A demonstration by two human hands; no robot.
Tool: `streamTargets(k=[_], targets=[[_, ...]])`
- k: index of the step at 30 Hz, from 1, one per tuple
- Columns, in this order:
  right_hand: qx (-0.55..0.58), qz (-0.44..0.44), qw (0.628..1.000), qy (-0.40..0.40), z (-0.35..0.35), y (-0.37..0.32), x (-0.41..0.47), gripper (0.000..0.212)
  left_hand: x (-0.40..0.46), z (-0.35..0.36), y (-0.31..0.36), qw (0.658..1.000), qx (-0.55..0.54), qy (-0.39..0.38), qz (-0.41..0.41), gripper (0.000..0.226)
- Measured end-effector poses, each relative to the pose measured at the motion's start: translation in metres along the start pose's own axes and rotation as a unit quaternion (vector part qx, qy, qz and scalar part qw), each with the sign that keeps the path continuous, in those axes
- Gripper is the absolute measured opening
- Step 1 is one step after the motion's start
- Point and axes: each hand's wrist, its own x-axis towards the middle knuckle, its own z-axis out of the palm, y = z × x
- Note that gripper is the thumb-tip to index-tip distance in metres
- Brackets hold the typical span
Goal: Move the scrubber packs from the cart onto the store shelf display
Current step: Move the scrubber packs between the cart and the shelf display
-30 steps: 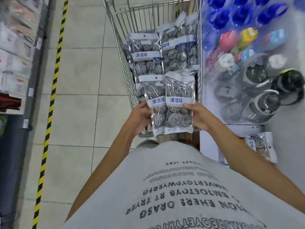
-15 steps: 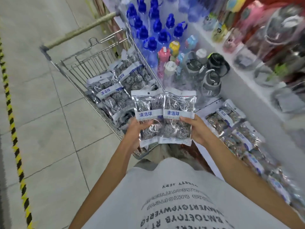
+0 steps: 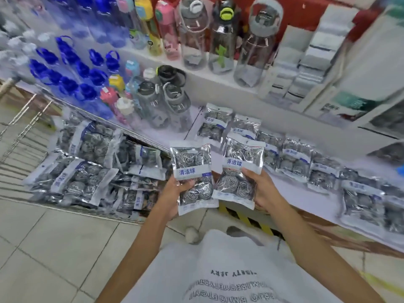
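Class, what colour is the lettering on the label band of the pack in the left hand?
Blue on a white band, clearest in the head view.

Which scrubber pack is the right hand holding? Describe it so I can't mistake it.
Start at the white shelf under the water bottles. Before its front edge two packs are held up; the right hand grips the right-hand pack. Unlike the packs lying flat on the shelf, it stands upright and tilted.

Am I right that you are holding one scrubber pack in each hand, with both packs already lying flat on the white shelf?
Not quite. The head view shows the left hand and right hand each holding one scrubber pack, but both packs are held up in the air in front of the white shelf, not lying on it.
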Motion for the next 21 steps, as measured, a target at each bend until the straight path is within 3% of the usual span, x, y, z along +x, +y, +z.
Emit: streamTargets(k=[3,9,13,14,19,21], targets=[[0.03,-0.026,0.998,0.046,-0.054,0.001,-0.02,0.028,0.002,0.044,-0.012,0.998,0.041,-0.046,-0.015,0.042],[0.037,-0.021,0.994,0.101,-0.172,0.011,-0.059,0.053,0.002,0.141,-0.046,0.99,0.088,-0.103,-0.044,0.053],[0.071,-0.017,0.988,0.139,-0.239,0.012,-0.07,0.096,0.006,0.195,-0.066,0.986,0.112,-0.113,-0.056,0.046],[0.081,-0.01,0.985,0.15,-0.25,0.01,-0.071,0.096,0.007,0.206,-0.069,0.985,0.118,-0.107,-0.064,0.043],[0.066,0.005,0.983,0.174,-0.284,-0.007,-0.074,0.048,0.024,0.244,-0.072,0.982,0.139,-0.095,-0.082,0.036],[0.071,0.005,0.981,0.183,-0.298,-0.013,-0.063,0.041,0.038,0.254,-0.07,0.983,0.139,-0.09,-0.078,0.038]])
